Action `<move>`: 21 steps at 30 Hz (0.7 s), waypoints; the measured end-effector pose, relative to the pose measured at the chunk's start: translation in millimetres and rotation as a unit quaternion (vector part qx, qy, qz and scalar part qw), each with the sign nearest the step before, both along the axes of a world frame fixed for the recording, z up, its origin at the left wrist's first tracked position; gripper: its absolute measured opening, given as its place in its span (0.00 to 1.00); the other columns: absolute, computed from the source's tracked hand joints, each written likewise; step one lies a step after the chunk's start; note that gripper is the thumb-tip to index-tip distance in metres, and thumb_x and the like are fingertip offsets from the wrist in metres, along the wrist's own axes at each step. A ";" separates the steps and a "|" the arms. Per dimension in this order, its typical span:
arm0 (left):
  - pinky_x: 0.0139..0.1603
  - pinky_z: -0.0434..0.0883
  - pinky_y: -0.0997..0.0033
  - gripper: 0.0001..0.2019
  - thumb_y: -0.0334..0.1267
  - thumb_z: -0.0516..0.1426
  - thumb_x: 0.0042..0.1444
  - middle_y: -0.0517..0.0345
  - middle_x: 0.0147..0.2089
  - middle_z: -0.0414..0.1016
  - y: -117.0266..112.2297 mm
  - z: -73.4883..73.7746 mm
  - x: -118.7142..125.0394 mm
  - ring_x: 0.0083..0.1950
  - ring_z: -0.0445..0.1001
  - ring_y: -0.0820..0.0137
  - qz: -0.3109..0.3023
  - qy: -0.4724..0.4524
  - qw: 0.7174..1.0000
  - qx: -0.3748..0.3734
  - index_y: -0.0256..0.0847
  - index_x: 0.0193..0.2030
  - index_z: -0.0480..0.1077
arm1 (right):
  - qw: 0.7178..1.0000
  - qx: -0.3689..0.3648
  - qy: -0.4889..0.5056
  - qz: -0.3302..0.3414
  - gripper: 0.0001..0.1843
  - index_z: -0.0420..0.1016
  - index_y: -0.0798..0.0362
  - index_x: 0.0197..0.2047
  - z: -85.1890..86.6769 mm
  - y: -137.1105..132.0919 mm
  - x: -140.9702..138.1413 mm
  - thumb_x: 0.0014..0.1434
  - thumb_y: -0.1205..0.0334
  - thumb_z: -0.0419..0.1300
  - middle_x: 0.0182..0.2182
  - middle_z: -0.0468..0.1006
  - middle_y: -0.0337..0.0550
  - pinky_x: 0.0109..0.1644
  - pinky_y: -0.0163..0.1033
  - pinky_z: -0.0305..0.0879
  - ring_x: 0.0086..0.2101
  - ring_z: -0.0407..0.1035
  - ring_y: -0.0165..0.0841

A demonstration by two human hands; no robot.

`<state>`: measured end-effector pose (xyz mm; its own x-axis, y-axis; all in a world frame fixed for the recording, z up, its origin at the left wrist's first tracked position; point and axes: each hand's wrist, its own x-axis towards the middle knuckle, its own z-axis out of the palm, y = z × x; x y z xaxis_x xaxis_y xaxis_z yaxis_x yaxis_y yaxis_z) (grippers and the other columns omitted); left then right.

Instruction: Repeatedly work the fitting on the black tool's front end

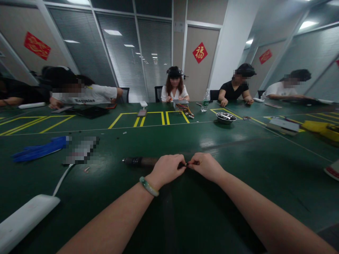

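**Two bare hands pinch a tiny dark piece over a green table**

The left hand (169, 167) and the right hand (208, 165) nearly meet, thumbs and fingers pinched on a small dark piece with a bright spot (186, 164) between them; what it is cannot be told. A slim dark cylinder with a brown body, black collar and silvery tip (143, 161) lies left of the hands, its right end hidden behind the left hand. Whether that hand grips it cannot be told. A pale green bangle (148, 186) circles the left wrist.

On the smooth dark green table (106, 183), a crumpled blue glove (42, 149) lies to the left. At the near left, a long white plastic block (29, 218) sends a white cable (62, 180) to a flat pixelated object (82, 150). On the far side stand a clear plastic bottle (206, 100) and, nearer and to its right, a shiny round metal bowl (226, 118).
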<state>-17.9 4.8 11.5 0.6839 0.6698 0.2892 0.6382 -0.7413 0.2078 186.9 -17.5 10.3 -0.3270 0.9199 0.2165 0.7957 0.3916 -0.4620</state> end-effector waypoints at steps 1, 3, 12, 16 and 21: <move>0.40 0.68 0.66 0.07 0.42 0.56 0.59 0.61 0.38 0.74 -0.1 -0.1 0.1 0.39 0.73 0.67 0.001 0.000 1.000 0.002 0.44 0.41 0.69 | 1.000 0.008 -0.003 0.011 0.03 0.78 0.50 0.32 -0.6 0.1 0.1 0.55 0.65 0.63 0.31 0.75 0.36 0.37 0.33 0.60 0.33 0.68 0.28; 0.40 0.68 0.66 0.07 0.43 0.56 0.59 0.61 0.38 0.74 -0.5 -0.2 0.4 0.39 0.73 0.67 0.005 0.004 1.000 0.005 0.44 0.40 0.69 | 0.999 0.019 -0.010 0.028 0.03 0.78 0.51 0.31 -1.7 0.6 0.3 0.56 0.66 0.63 0.30 0.74 0.36 0.37 0.33 0.60 0.33 0.68 0.27; 0.40 0.68 0.66 0.07 0.43 0.56 0.59 0.59 0.40 0.73 -1.5 -1.6 0.8 0.40 0.73 0.66 0.006 0.011 1.000 0.012 0.43 0.41 0.67 | 0.996 0.011 -0.083 0.024 0.04 0.75 0.50 0.38 -3.2 1.6 -3.1 0.60 0.66 0.58 0.37 0.77 0.39 0.42 0.36 0.62 0.38 0.71 0.32; 0.45 0.68 0.62 0.09 0.42 0.58 0.58 0.57 0.41 0.73 -3.3 0.8 2.1 0.44 0.73 0.64 0.001 0.012 1.000 0.026 0.43 0.43 0.66 | 0.985 0.031 -0.169 0.018 0.05 0.70 0.52 0.41 -5.6 -1.7 -9.9 0.64 0.65 0.54 0.38 0.75 0.43 0.40 0.36 0.61 0.37 0.70 0.34; 0.64 0.57 0.54 0.18 0.45 0.59 0.57 0.53 0.53 0.72 -8.9 8.7 1.1 0.59 0.66 0.61 -0.033 -0.033 0.997 0.068 0.43 0.52 0.65 | 0.977 0.042 -0.209 -0.026 0.07 0.66 0.54 0.44 -11.0 13.2 -10.9 0.64 0.68 0.50 0.40 0.74 0.47 0.39 0.36 0.59 0.37 0.70 0.35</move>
<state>-16.8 -4.0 20.2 0.7013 0.5763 0.4196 0.5762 -0.8048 0.1423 176.0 -4.3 -0.7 -0.3557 0.9225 0.1503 0.9280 0.3677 -0.0608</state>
